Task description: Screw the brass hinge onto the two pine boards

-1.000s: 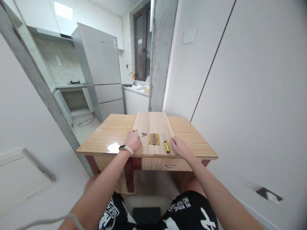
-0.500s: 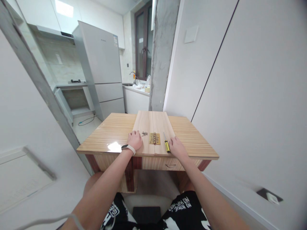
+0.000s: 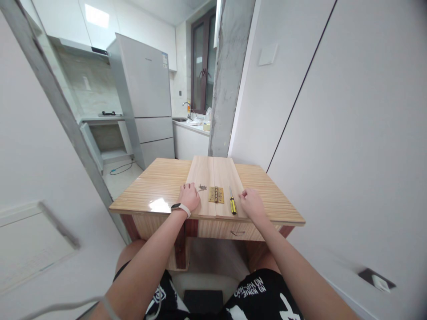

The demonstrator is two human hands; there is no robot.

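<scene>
I rest my left hand (image 3: 189,197), open, on the boards (image 3: 224,171) beside the screws (image 3: 202,188); my right hand (image 3: 252,204), curled closed, is at their edge near the screwdriver (image 3: 232,204).

bright, tabletop (image 3: 147,186) glare (white patch), stretched edges

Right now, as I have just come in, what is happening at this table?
Two pale boards lie side by side on a wooden table. The person's left hand rests at the boards' left edge, near a small pile of screws; the right hand is at the right edge, beside a yellow-and-black screwdriver. A brass-coloured hinge lies open across the seam. Neither hand is holding it or the screwdriver.
</scene>
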